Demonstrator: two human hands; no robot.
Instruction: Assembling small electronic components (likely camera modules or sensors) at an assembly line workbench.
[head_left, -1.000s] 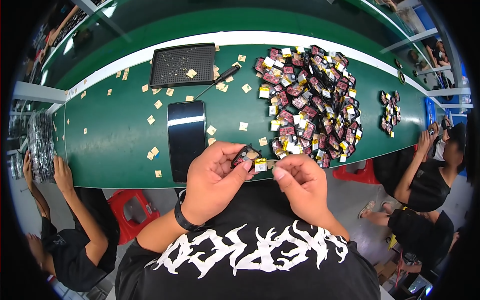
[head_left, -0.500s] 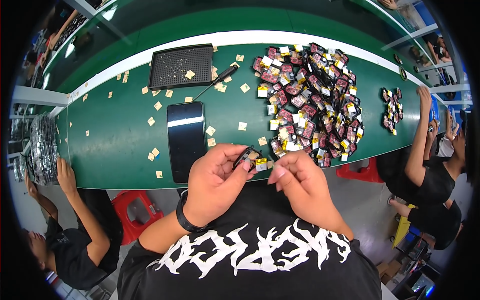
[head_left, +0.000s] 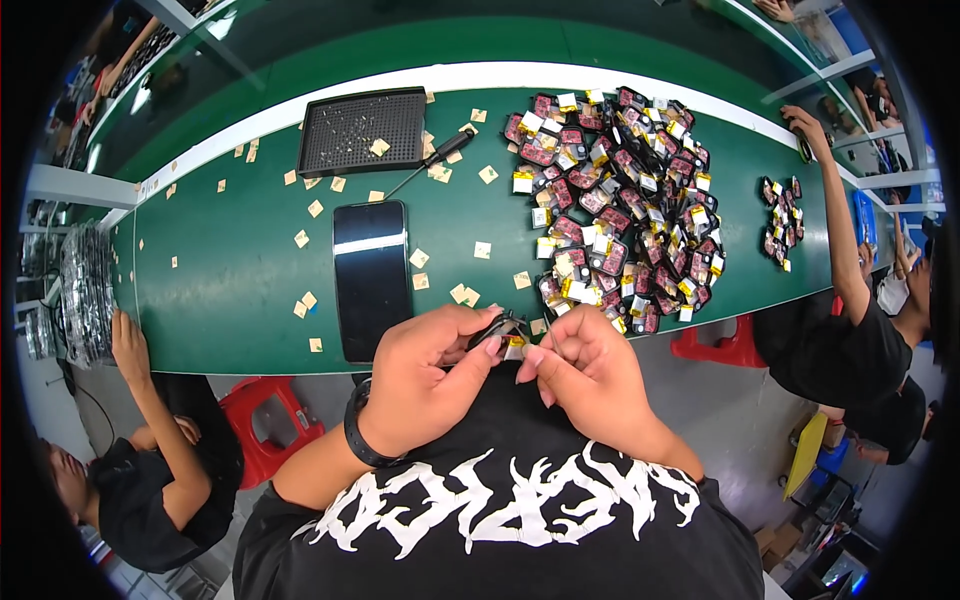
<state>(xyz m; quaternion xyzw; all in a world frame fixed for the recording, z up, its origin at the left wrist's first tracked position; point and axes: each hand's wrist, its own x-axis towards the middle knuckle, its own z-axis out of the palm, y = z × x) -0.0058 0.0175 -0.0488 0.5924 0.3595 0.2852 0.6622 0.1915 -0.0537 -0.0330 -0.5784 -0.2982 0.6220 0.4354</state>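
Note:
My left hand [head_left: 432,365] is closed around a small black device housing [head_left: 487,332] at the table's near edge. A small battery with yellow tape [head_left: 515,347] shows at the housing's right side, partly covered by fingers. My right hand [head_left: 592,368] is closed in a pinch right beside it, fingertips touching or nearly touching the battery end. Something thin and greyish shows near those fingertips; its kind is too small to tell. To the right lies a large heap of similar black housings [head_left: 610,258] with reddish circuit boards and silver, yellow-taped batteries.
A dark phone-like slab [head_left: 372,285] lies left of my hands. Behind it are a screwdriver [head_left: 440,158] and a black perforated tray [head_left: 362,130]. Small tan squares [head_left: 482,250] are scattered over the green table [head_left: 230,290]. A smaller housing pile [head_left: 782,222] sits far right. Co-workers sit at both sides.
My right hand has moved left to the housing, its fingers now pinched by the battery. My left hand has shifted slightly down and left. The right-hand co-worker's arm reaches farther across the table.

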